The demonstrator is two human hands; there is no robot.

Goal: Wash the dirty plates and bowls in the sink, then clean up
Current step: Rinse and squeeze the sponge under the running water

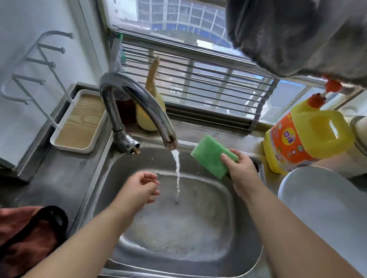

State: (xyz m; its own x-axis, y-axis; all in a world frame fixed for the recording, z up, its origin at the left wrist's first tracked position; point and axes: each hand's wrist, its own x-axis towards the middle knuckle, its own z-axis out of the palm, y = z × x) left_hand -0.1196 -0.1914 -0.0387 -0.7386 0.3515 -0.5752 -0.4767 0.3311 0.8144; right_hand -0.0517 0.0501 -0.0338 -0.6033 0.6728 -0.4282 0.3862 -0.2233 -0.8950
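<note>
Water's running from the faucet (pixel 136 103) in a thin stream straight down into the steel sink (pixel 189 263), which has no dishes in its basin, just some specks and a wet film on the bottom. The right hand (pixel 242 168) is up by the back right corner of the sink with its fingers (pixel 226 159) grasping a green sponge (pixel 209 157), thumb on top, the sponge tilted and held above the basin rather than in the water. The left hand (pixel 140 188) hangs over the left half of the sink just beside the stream, fingers loosely curled and holding nothing. On the worktop to the right there's a pale plate (pixel 327 204) sitting just past the sink rim, with a yellow detergent jug (pixel 307 138) behind it by the window. A reddish cloth (pixel 14 235) with a black edge lies at the lower left.
</note>
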